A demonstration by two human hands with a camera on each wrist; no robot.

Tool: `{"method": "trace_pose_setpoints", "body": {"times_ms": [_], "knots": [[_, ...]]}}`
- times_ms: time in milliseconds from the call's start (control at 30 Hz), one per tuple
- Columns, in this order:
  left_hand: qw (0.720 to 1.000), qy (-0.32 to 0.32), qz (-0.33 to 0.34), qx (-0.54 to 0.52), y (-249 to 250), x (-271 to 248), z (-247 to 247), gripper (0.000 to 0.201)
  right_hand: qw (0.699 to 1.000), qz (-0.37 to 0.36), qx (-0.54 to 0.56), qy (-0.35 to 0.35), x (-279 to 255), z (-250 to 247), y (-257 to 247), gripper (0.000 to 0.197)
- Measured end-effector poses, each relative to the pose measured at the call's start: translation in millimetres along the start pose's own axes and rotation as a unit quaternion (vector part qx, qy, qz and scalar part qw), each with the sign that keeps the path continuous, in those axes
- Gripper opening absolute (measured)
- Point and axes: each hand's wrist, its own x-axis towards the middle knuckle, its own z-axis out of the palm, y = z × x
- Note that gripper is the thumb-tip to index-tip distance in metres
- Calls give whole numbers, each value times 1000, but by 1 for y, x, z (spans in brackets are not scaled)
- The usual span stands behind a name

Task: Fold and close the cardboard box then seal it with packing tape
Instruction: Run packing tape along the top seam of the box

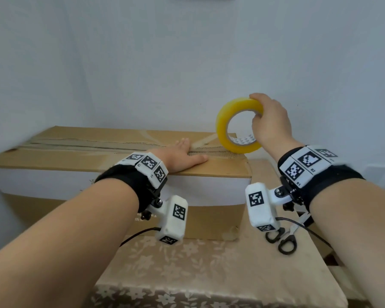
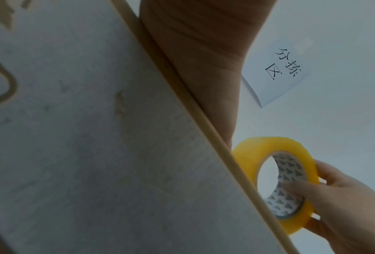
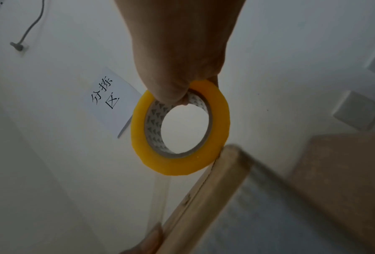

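A long cardboard box (image 1: 80,156) with a white front lies on the table, its top flaps folded down and meeting at a centre seam. My left hand (image 1: 182,155) lies flat on the top near the right end, fingers straight, pressing a clear strip of tape (image 1: 206,140) onto the seam. My right hand (image 1: 269,121) grips a yellow roll of packing tape (image 1: 222,123) upright just above the box's right end, fingers through its core. The strip runs from the roll down to my left hand. The roll (image 3: 180,159) meets the box corner (image 3: 225,154) in the right wrist view.
Black-handled scissors (image 1: 282,238) lie on the floral tablecloth (image 1: 198,274) to the right of the box, under my right wrist. A white wall stands right behind the box, with a paper sign (image 2: 277,72) on it. More cardboard (image 1: 260,172) sits behind the box's right end.
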Motion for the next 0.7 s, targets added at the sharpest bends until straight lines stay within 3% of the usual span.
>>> {"method": "trace_pose_setpoints", "body": {"times_ms": [367, 567, 700], "knots": [[999, -9, 27, 16, -14, -30, -6, 72, 999, 29, 14, 30, -6, 4, 5, 57], [997, -33, 40, 64, 19, -21, -4, 69, 997, 45, 64, -17, -16, 4, -10, 48], [997, -35, 41, 47, 27, -13, -2, 67, 992, 86, 93, -11, -21, 5, -24, 69]]}}
